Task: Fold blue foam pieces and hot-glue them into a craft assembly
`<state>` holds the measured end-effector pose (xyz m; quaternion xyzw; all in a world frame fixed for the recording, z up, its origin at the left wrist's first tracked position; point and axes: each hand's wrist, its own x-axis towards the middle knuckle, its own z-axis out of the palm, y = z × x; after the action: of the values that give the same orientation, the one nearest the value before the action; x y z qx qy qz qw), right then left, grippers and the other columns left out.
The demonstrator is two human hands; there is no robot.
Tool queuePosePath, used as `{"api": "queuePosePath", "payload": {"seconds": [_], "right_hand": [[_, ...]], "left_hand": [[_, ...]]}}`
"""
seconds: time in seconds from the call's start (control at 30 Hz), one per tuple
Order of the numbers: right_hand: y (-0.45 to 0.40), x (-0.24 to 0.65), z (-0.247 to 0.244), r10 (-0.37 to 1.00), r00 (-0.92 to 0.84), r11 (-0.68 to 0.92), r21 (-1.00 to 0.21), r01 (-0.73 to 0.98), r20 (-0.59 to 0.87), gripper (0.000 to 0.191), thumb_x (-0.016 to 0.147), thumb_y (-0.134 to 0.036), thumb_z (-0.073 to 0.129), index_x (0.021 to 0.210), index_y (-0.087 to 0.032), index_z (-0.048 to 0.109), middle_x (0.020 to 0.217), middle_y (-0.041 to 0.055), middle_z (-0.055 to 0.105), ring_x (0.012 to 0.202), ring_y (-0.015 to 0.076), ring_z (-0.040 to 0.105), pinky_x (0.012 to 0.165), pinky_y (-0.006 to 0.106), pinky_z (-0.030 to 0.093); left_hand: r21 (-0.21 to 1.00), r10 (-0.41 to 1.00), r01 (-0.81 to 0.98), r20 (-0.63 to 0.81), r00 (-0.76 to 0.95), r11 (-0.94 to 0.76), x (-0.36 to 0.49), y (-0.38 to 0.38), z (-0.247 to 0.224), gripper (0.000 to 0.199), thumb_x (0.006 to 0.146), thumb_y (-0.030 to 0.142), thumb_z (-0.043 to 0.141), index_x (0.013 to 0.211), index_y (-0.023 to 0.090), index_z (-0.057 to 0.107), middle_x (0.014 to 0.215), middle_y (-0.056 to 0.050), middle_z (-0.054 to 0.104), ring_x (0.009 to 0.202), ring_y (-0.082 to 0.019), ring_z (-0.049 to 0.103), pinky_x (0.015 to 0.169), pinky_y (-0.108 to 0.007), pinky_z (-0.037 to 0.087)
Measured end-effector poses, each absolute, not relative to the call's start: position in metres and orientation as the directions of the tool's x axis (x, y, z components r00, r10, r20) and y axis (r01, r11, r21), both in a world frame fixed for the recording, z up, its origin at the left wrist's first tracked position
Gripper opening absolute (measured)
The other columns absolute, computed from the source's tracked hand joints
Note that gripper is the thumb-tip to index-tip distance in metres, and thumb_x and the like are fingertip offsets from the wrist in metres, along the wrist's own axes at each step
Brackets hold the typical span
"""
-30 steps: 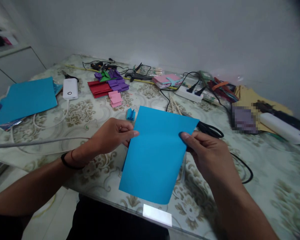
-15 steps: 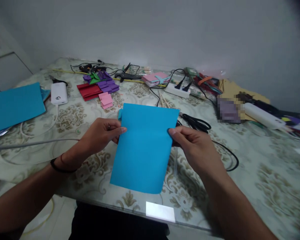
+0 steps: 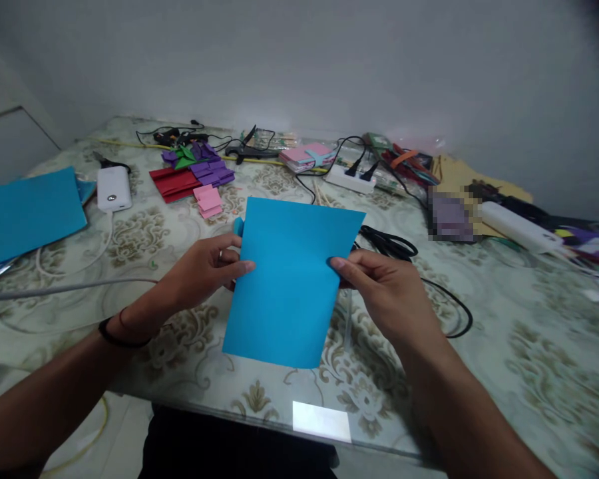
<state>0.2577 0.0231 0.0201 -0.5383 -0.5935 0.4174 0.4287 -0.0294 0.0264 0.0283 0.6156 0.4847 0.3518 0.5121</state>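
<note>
A blue sheet of paper (image 3: 287, 286) is held up over the table in front of me. My left hand (image 3: 207, 269) pinches its left edge, thumb on the front face and fingers behind. On the opposite edge my right hand (image 3: 387, 286) grips the sheet the same way, with its fingertips partly hidden behind the paper. A small blue piece (image 3: 238, 227) sticks out beside the sheet's upper left edge. Black-handled scissors (image 3: 389, 243) lie just behind my right hand, partly covered.
Blue sheets (image 3: 30, 213) and a white power bank (image 3: 114, 189) lie at the left. Behind are red folded paper (image 3: 172, 184), pink pieces (image 3: 208, 201), a power strip (image 3: 350, 179) and cables. A white device (image 3: 519, 228) sits at the right.
The sheet's lower edge has risen and its top has spread slightly wider, tilting it a little differently. Both hands keep hold of it. The view has shifted slightly.
</note>
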Motion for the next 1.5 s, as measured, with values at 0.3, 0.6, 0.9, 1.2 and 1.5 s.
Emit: {"api": "queuePosePath", "payload": {"seconds": [0.3,0.6,0.9,1.2,1.5], "right_hand": [[0.026,0.2601,0.0194,0.998,-0.001,0.058,-0.974,0.218,0.06,0.034,0.079,-0.052,0.085,0.069,-0.021,0.075,0.063,-0.0003,0.068,0.061,0.0142,0.061,0.06,0.026,0.053],[0.0271,0.2632,0.0128,0.979,-0.166,-0.108,-0.993,0.043,-0.114,0.034,0.077,-0.058,0.087,0.08,-0.024,0.084,0.08,0.0021,0.077,0.072,0.0179,0.071,0.071,0.031,0.062],[0.0245,0.26,0.0183,0.998,-0.063,0.021,-0.957,0.289,0.003,0.038,0.079,-0.058,0.084,0.068,-0.022,0.078,0.067,0.0015,0.071,0.066,0.0161,0.063,0.065,0.028,0.052],[0.0245,0.2621,0.0181,0.996,0.008,0.079,-0.949,0.305,0.086,0.033,0.082,-0.05,0.081,0.066,-0.021,0.075,0.062,-0.0005,0.065,0.061,0.0136,0.056,0.059,0.026,0.047],[0.0258,0.2645,0.0137,0.986,-0.15,-0.05,-0.99,0.13,-0.069,0.035,0.081,-0.06,0.083,0.081,-0.025,0.083,0.081,0.0017,0.078,0.074,0.0172,0.069,0.074,0.029,0.059]], "left_hand": [[0.978,0.913,0.208,-0.112,0.392,0.031,-0.0322,0.0263,0.0216,0.033,0.088,0.038,0.076,0.113,0.02,0.062,0.079,0.002,0.075,0.068,-0.015,0.07,0.062,-0.025,0.059],[0.967,0.952,0.255,-0.085,0.295,0.007,-0.0292,0.0262,0.0295,0.039,0.084,0.036,0.075,0.115,0.017,0.061,0.076,0.002,0.072,0.065,-0.015,0.066,0.061,-0.026,0.057],[0.967,0.926,0.253,-0.11,0.36,0.016,-0.0295,0.0286,0.0268,0.038,0.087,0.035,0.072,0.117,0.016,0.061,0.083,-0.001,0.076,0.066,-0.016,0.068,0.064,-0.028,0.059],[0.969,0.864,0.234,-0.181,0.471,0.076,-0.0282,0.0245,0.0258,0.039,0.087,0.035,0.075,0.118,0.019,0.058,0.078,-0.001,0.074,0.075,-0.024,0.077,0.062,-0.031,0.06],[0.974,0.89,0.218,-0.146,0.431,0.054,-0.0276,0.0253,0.0291,0.033,0.088,0.032,0.072,0.116,0.017,0.061,0.082,-0.001,0.077,0.069,-0.018,0.072,0.061,-0.026,0.057]]}}
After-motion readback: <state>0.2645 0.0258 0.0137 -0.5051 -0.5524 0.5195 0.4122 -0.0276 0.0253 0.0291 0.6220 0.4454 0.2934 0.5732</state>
